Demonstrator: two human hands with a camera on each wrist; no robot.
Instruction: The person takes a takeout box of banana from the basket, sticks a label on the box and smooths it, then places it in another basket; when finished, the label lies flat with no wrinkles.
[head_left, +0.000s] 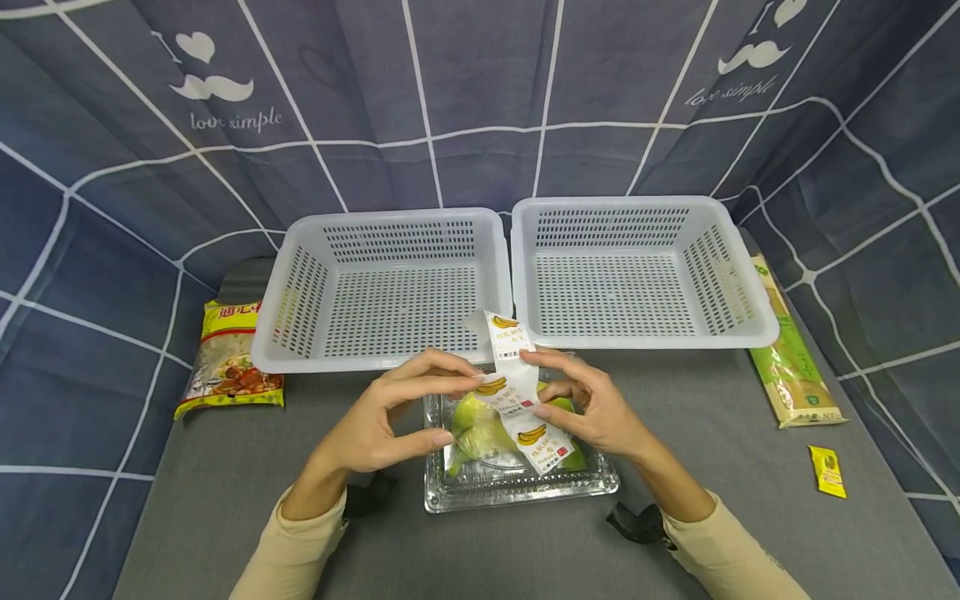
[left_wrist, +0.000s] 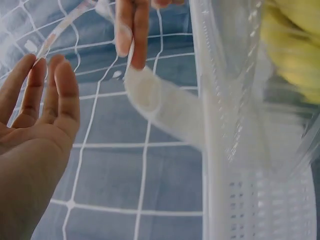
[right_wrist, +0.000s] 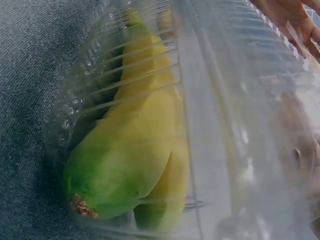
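A strip of white labels with banana pictures is held between both hands, above a clear plastic box with yellow-green fruit inside. The left hand pinches the strip's left edge between thumb side and fingertips; in the left wrist view this hand has its fingertips at a thin strip edge. The right hand pinches the strip from the right, thumb below and index finger above. In the right wrist view the fruit shows through the clear box wall.
Two white perforated baskets stand side by side behind the box. A yellow-red food bag lies at left, a long green-beige packet at right, and a small yellow sachet nearer the front right.
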